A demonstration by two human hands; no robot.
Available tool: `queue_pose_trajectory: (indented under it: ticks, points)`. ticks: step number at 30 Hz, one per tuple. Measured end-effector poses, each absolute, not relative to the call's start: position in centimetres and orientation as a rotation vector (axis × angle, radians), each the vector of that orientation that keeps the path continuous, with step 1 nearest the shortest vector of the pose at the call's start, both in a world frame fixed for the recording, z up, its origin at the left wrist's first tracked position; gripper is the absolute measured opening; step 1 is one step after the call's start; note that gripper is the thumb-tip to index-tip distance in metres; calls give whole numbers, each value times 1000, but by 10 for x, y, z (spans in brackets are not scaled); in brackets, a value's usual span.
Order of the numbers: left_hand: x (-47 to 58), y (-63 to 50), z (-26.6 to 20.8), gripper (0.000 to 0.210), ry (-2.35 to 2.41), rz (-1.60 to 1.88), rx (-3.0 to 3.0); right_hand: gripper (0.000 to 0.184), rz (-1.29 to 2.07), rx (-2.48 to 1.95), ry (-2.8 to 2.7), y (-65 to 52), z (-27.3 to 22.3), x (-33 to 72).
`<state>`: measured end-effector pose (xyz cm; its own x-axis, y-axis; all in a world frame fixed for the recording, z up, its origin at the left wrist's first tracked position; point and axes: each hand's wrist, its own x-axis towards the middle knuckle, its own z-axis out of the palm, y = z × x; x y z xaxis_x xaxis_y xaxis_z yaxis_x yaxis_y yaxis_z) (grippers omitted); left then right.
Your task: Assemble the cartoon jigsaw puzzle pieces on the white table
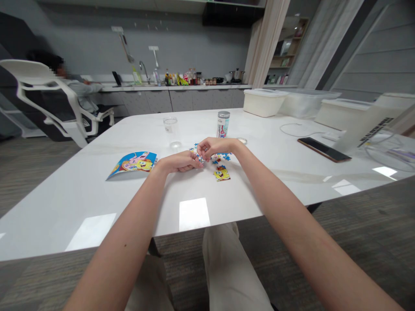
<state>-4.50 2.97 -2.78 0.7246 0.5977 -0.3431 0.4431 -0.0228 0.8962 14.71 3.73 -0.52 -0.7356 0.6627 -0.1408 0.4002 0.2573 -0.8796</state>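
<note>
Loose jigsaw puzzle pieces lie in a small heap on the white table, partly hidden by my hands. My left hand rests at the heap's near left side, its fingers closed on a small puzzle piece. Over the heap, my right hand bends down with its fingers pinched close to the left fingertips; what it grips is hidden. Just in front lies a joined patch of puzzle with a yellow cartoon face. To the left is a curled picture sheet showing yellow and pink cartoon figures on blue.
Behind my hands stand a clear open jar and a silver-lidded printed jar. Clear lids lie nearby. A phone, cables and white storage boxes occupy the right side. A person sits in a white chair far left.
</note>
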Motion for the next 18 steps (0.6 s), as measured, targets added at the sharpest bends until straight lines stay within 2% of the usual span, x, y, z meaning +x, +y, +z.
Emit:
queue_pose_trajectory:
  ticks: [9,18]
  points:
    - [-42,25,-23,28,906,155,1643,18,1389,-1017,-2320,37,-3,145]
    - [-43,23,-22,28,878,157,1656,21,1456,-1005,-2278,36,-3,145]
